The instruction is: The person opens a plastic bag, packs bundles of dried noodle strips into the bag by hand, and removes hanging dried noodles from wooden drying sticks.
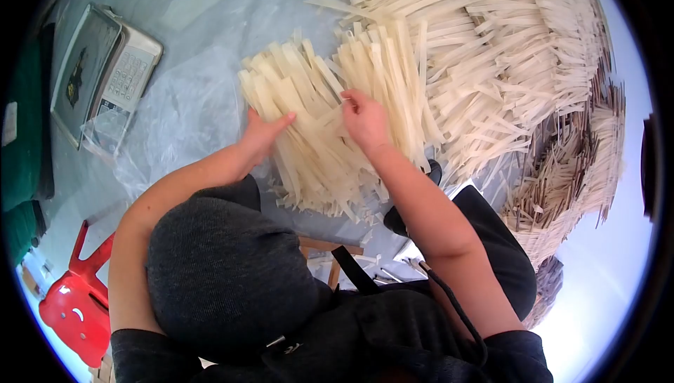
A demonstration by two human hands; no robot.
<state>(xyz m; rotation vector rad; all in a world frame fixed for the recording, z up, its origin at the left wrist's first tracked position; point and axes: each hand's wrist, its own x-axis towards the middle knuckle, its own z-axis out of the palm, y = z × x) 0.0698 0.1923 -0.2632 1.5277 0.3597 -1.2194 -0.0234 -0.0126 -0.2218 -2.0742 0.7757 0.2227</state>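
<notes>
"How is the left hand (264, 134) set?"

"Thumb spread wide from the fingers, lying on a bundle of pale flat strips (309, 146); the fingers sit at its left edge, partly hidden."

"And the right hand (368, 122)?"

"Fingers curled in, tips at the bundle's right side. I cannot tell whether they pinch a strip."

"So the bundle is where?"

"Between both hands. A second bunch (385, 56) lies just beyond the right hand, and a large pile (491, 46) spreads farther right of it."

"Any containers near the grip?"

"Clear plastic (184, 98) lies crumpled left of the left hand; bag or sheet, I cannot tell. Past it sits a scale (128, 70), a dark patch on its pan (95, 40)."
</notes>
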